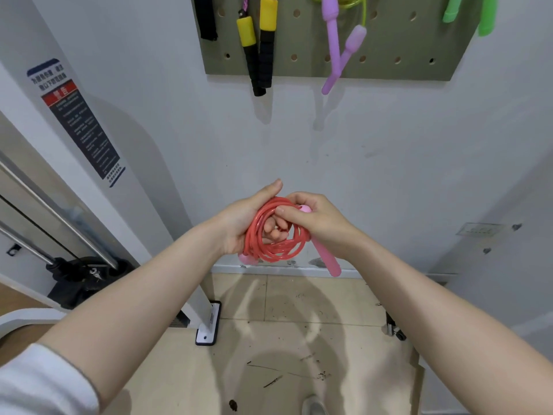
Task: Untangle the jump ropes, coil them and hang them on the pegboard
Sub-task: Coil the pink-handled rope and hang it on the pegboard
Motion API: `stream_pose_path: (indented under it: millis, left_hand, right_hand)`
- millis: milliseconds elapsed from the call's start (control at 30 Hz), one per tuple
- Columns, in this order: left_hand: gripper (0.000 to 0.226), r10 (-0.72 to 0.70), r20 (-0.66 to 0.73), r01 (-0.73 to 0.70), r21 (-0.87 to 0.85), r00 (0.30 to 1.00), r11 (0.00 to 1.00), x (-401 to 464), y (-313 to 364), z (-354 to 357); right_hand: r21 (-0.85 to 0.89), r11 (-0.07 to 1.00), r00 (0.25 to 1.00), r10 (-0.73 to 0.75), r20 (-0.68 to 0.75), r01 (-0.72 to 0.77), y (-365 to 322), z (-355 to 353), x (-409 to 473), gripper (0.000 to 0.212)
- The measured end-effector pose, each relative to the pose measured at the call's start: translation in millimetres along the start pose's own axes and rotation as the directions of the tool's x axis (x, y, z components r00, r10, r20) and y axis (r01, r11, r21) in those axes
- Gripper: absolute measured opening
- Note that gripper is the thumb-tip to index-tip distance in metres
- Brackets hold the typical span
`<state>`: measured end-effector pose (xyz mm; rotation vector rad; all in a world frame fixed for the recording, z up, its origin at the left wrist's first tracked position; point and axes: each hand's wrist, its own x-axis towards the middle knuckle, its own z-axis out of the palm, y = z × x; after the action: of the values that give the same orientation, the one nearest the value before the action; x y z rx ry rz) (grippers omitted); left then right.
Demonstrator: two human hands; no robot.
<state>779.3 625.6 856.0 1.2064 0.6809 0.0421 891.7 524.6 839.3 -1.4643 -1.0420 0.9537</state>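
Coils of red plastic jump rope (276,235) loop around my left hand (245,218), fingers curled through them; my right hand (311,218) clamps its pink handle (327,260).

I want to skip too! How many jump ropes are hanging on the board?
4 or 5. On the pegboard, left to right: black strap (maybe a rope), yellow-and-black handles, purple handles, green handles. The board's top is cut off, so more may hide.
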Motion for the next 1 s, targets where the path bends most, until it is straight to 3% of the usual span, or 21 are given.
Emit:
stream_pose_path:
  millis: [100,200,267,367,467,600,667,733,900,1000]
  left_hand:
    - [0.067,0.033,-0.034,-0.032,0.024,0.999,0.999,9.3,-2.4,7.8]
    - [0.062,0.074,0.068,-0.08,0.093,0.995,0.992,9.5,-5.7,6.1]
    - [0.058,0.113,0.098,-0.129,0.173,0.989,0.976,9.2,-8.6,0.0]
    - [0.052,0.211,-0.028,-0.204,0.15,0.977,0.967,13.8,-11.8,-7.5]
    - [0.059,0.257,0.004,-0.256,-0.044,0.966,0.966,15.7,-19.5,-9.7]
    - [0.077,0.325,0.031,-0.326,0.055,0.945,0.944,17.0,-35.4,-6.8]
    - [0.063,0.303,0.05,-0.303,-0.005,0.952,0.953,16.5,-37.1,-1.1]
    - [0.053,0.243,0.021,-0.242,-0.048,0.97,0.969,15.0,-33.3,2.7]
    - [0.051,0.145,-0.037,-0.141,0.088,0.989,0.986,16.2,-22.6,1.6]
    - [0.05,0.133,-0.014,-0.131,0.092,0.991,0.987,16.8,-15.8,3.8]
  right_hand:
    - [0.06,0.998,0.999,0.03,0.019,-0.031,4.4,-8.2,-0.7,0.022]
    - [0.195,0.978,0.988,0.052,0.145,-0.08,1.1,-16.8,-8.0,0.012]
    - [0.098,0.992,0.987,0.071,0.142,-0.085,-2.7,-20.1,-10.3,0.015]
    - [-0.088,0.994,0.998,0.066,-0.016,-0.067,-4.0,-23.5,-5.2,0.008]
    - [0.125,0.989,0.987,0.091,-0.135,-0.074,-0.8,-27.7,0.0,0.005]
    - [0.394,0.908,0.98,0.185,-0.079,-0.14,3.8,-24.6,0.8,0.008]
    - [0.43,0.886,0.975,0.216,-0.047,-0.175,5.0,-19.6,0.7,0.01]
    - [0.42,0.886,0.968,0.243,-0.066,-0.194,4.7,-18.1,1.2,0.01]
    - [0.307,0.921,0.963,0.267,-0.043,-0.241,3.1,-26.4,0.0,0.01]
    - [0.078,0.974,0.976,0.209,0.061,-0.213,-1.3,-30.3,-6.4,0.016]
